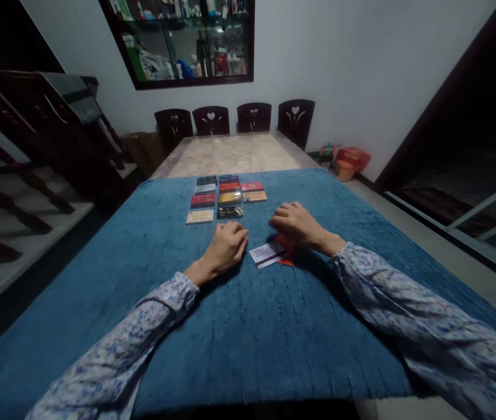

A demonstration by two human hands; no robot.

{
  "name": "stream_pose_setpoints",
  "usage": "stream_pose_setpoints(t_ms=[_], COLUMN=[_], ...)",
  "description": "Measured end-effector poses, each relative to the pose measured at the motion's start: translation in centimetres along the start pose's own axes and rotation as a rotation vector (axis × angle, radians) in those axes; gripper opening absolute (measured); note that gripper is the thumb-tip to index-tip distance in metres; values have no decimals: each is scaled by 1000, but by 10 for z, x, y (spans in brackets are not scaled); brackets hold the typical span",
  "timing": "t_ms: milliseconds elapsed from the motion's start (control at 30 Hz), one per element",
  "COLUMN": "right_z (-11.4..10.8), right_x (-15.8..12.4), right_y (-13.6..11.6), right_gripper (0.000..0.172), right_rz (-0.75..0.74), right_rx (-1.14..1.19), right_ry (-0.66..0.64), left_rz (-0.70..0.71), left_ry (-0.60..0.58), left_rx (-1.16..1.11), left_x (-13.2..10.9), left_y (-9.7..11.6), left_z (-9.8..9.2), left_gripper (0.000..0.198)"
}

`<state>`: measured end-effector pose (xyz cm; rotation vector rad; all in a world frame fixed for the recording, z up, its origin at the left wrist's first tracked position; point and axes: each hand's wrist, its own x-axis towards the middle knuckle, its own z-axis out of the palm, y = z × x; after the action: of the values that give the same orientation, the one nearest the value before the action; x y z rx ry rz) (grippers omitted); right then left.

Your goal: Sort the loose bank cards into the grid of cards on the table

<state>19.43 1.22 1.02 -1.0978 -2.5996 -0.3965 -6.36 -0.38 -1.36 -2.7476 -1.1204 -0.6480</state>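
My left hand (228, 244) rests on the blue cloth (213, 326) with its fingers curled in, and nothing shows in it. My right hand (295, 224) is also curled, fingertips pointing left; whatever its fingers hold, if anything, is hidden. Just below it lies a white card with a dark stripe (267, 255), overlapping a red card or packet (287, 261) partly in the hand's shadow. Beyond my left hand, several cards stand in short columns: a black card (230, 212), a cream card (200, 217), a gold card (229, 198), an orange card (254, 196) and a pinkish-red card (252, 186).
The cloth covers the near part of a long stone-topped table (239, 153). Dark chairs (254, 116) line its far end. A red bag over an orange bin (347, 166) stands on the floor at right, and a wooden stair railing (24, 169) runs along the left.
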Motion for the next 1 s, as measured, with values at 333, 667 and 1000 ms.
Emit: stream_pose_setpoints(t_ms=[333, 667, 1000], right_z=[20, 13, 7], right_x=[-33, -44, -47], right_y=[-9, -15, -19], right_gripper=[16, 28, 34], right_rz=[-54, -75, -78], right_rx=[81, 219, 312], right_ry=[164, 69, -50], left_rz=[83, 103, 86], left_ry=[11, -42, -91], left_rx=[-3, -40, -80], left_x=[-14, -24, -25], left_y=[23, 30, 33], left_z=[5, 6, 3], left_gripper=[24, 30, 30])
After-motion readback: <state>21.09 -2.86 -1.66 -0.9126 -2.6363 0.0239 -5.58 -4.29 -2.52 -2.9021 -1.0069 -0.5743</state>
